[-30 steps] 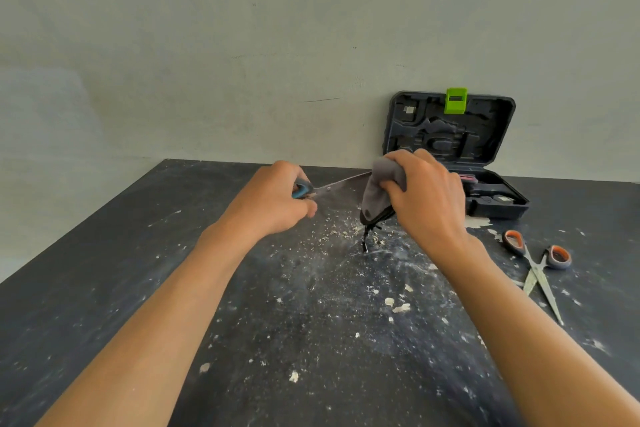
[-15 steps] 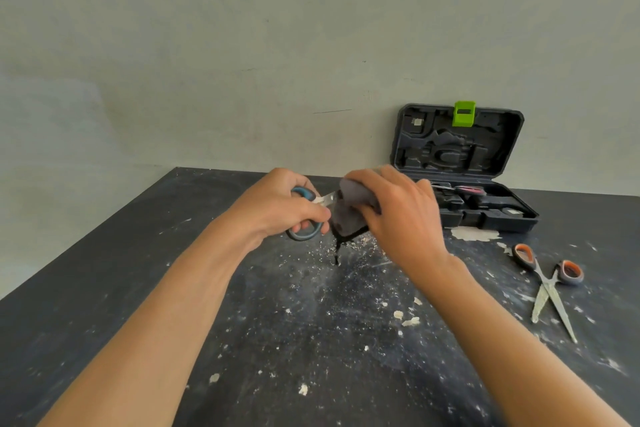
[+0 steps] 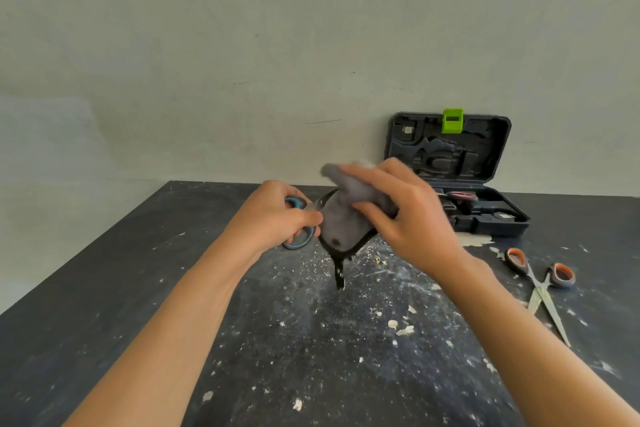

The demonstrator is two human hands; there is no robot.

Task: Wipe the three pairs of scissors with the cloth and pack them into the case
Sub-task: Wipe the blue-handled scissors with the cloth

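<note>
Above the dusty table (image 3: 145,322), I see both hands busy on one pair of scissors.

My left hand (image 3: 273,215) grips the blue-handled scissors (image 3: 298,242); my right hand (image 3: 408,215) clamps the grey cloth (image 3: 341,225) around their blades. Further right lie the orange-handled scissors (image 3: 540,284); beyond, the open case (image 3: 450,149) stands against the wall.

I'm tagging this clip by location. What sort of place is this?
Probably a workshop or utility room: a dark worktable strewn with pale dust and chips, an open moulded tool case against a bare plaster wall, and orange-handled scissors lying loose.
</note>
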